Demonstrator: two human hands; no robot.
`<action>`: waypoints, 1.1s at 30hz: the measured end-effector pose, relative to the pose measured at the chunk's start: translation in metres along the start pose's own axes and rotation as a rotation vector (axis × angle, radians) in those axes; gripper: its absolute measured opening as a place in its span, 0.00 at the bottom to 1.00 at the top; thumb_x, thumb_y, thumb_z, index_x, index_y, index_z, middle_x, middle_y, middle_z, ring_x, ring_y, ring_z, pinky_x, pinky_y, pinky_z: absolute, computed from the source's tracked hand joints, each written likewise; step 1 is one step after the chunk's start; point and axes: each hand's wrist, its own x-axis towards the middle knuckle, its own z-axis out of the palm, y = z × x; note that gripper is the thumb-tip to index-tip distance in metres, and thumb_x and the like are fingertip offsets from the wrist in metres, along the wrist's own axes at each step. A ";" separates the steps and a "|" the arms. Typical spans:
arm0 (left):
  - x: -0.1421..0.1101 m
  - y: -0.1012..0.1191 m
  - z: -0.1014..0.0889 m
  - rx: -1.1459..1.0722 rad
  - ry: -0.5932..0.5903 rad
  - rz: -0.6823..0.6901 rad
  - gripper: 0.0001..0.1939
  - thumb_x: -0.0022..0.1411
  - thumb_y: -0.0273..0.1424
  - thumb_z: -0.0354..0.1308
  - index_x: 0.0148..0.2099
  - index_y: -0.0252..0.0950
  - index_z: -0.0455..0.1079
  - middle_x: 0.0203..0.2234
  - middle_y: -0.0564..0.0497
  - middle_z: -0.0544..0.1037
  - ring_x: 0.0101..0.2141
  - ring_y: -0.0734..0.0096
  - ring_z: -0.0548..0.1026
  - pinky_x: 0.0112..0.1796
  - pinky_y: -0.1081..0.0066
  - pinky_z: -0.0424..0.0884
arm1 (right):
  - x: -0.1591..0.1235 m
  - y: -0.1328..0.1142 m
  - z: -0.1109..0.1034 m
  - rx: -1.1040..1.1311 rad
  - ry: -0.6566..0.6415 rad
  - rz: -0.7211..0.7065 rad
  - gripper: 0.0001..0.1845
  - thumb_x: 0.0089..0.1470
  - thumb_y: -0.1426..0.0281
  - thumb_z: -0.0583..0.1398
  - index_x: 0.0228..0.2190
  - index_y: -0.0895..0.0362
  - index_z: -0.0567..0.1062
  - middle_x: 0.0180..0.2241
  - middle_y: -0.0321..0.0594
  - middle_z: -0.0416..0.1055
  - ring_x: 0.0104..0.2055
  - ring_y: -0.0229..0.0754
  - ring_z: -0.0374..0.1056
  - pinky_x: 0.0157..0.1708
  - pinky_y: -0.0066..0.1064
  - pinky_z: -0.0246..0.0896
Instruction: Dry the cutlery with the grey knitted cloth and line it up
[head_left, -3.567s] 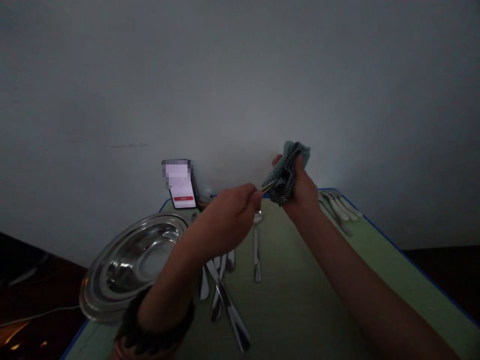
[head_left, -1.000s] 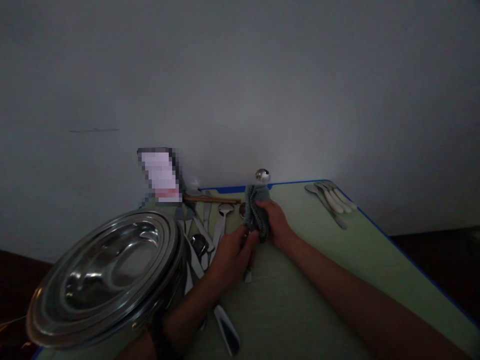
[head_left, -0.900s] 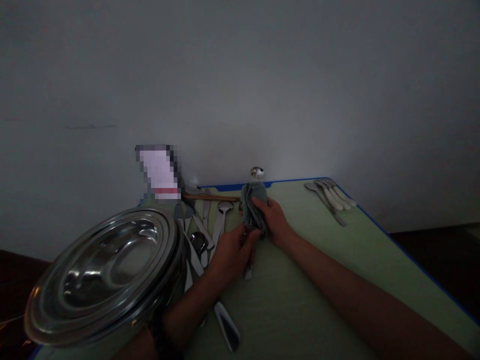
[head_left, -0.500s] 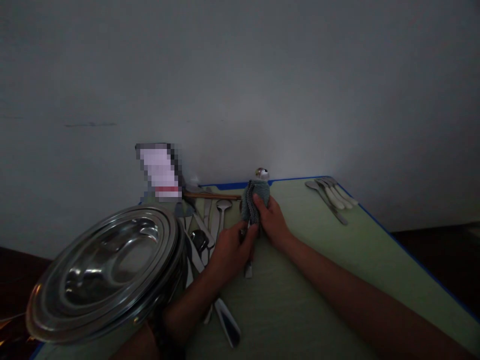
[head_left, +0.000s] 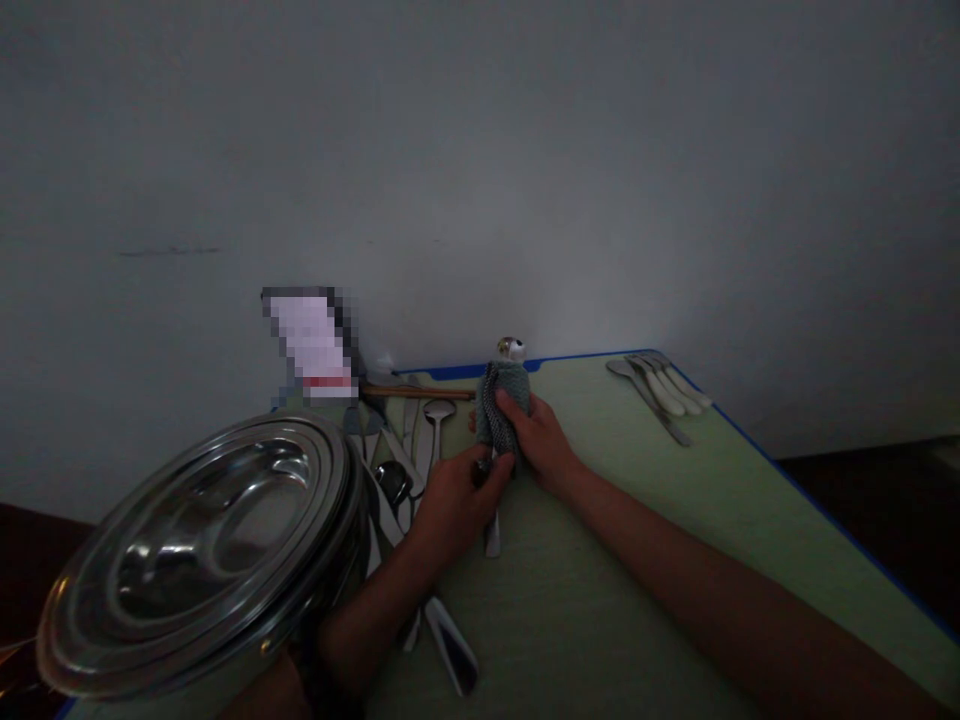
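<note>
A spoon stands roughly upright between my hands, its shiny bowl [head_left: 511,349] showing above a folded grey-green cloth [head_left: 495,405]. My right hand [head_left: 536,430] is closed round the cloth, thumb on its front, with the spoon's neck hidden inside. Just below, my left hand [head_left: 461,495] pinches the spoon's handle [head_left: 493,540], whose end sticks out downward. Left of my hands lie loose pieces of cutlery, among them another spoon [head_left: 439,410], a dark round-bowled piece [head_left: 394,482] and a knife-like handle [head_left: 451,645] under my left forearm.
A stack of steel basins [head_left: 187,560] fills the table's left side. Behind it a blurred phone [head_left: 311,340] leans near the wall. Wooden chopsticks [head_left: 420,392] lie at the back. Several forks [head_left: 664,388] with pale handles and a spoon [head_left: 646,400] lie at the far right of the green table [head_left: 675,540].
My right hand and the cloth have shifted very slightly on the spoon. The whole view has moved a little, so things sit a bit further left. Both grips stay the same.
</note>
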 end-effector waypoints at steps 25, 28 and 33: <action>-0.004 0.000 0.001 0.125 -0.097 0.051 0.17 0.60 0.41 0.49 0.24 0.37 0.64 0.11 0.57 0.66 0.17 0.72 0.67 0.21 0.75 0.56 | 0.008 -0.002 -0.002 0.296 -0.020 0.143 0.20 0.46 0.55 0.61 0.33 0.59 0.75 0.33 0.44 0.77 0.34 0.44 0.73 0.35 0.36 0.68; -0.004 -0.001 0.001 0.139 -0.138 0.086 0.16 0.59 0.41 0.50 0.23 0.38 0.63 0.11 0.57 0.67 0.17 0.72 0.67 0.22 0.75 0.58 | 0.009 -0.001 -0.001 0.337 0.021 0.129 0.19 0.49 0.54 0.59 0.33 0.58 0.75 0.35 0.44 0.77 0.38 0.44 0.72 0.37 0.35 0.68; -0.004 -0.002 0.001 0.154 -0.183 0.148 0.14 0.59 0.38 0.51 0.24 0.37 0.63 0.12 0.57 0.67 0.17 0.73 0.66 0.22 0.76 0.57 | 0.009 -0.002 -0.001 0.362 0.050 0.112 0.18 0.50 0.55 0.58 0.32 0.57 0.75 0.36 0.44 0.77 0.40 0.45 0.72 0.38 0.36 0.68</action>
